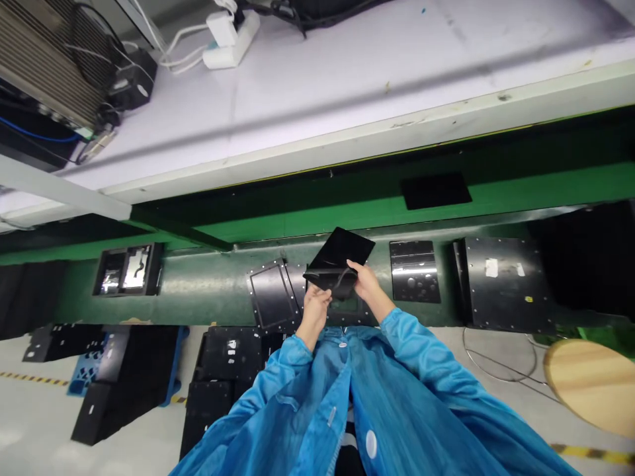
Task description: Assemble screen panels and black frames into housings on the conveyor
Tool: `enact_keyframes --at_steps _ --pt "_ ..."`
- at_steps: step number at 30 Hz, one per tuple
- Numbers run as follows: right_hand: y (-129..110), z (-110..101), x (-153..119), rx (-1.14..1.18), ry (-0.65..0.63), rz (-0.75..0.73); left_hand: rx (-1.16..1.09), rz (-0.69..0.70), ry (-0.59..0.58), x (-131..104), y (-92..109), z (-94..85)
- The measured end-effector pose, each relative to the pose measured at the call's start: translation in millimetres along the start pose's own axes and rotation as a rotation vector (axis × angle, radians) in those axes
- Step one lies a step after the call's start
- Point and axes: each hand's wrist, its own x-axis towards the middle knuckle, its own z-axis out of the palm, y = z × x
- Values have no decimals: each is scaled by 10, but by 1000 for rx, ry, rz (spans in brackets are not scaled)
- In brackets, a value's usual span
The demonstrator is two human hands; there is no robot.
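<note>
A flat black sheet (340,256), glossy and partly folded over at its near side, is held up in front of my body. My left hand (315,312) pinches its near left edge. At its right edge, my right hand (366,283) grips it with the thumb on top. Below the sheet lies a black panel, mostly covered by it and by my hands. Just left of my left hand, a black framed panel (274,295) with small holes along its border rests tilted on the green bench (203,277).
Right along the bench are a shiny black plate (415,271) and a large black case (510,284). An open black box (127,270) sits at the left. Black cases (231,360) stand below the bench, near a round wooden stool (595,383). A white shelf (347,99) overhangs the bench.
</note>
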Motion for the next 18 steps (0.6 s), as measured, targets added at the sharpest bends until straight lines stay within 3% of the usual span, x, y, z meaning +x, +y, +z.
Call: enact_keyframes --at_steps 4,7,10,13,18 --pt "228 -411 -77 -95 68 82 -49 -232 -59 -330 -420 -125" --pt "330 -613 -47 -250 74 102 141 -400 -15 -401 -583 -286" --pt "337 -691 83 -392 70 105 536 -191 64 -348 -613 -455" --pt "303 -676 234 -462 14 111 834 34 31 -177 -570 -545" --pt "295 -578 354 -535 45 134 982 18 -71 184 -541 -532"
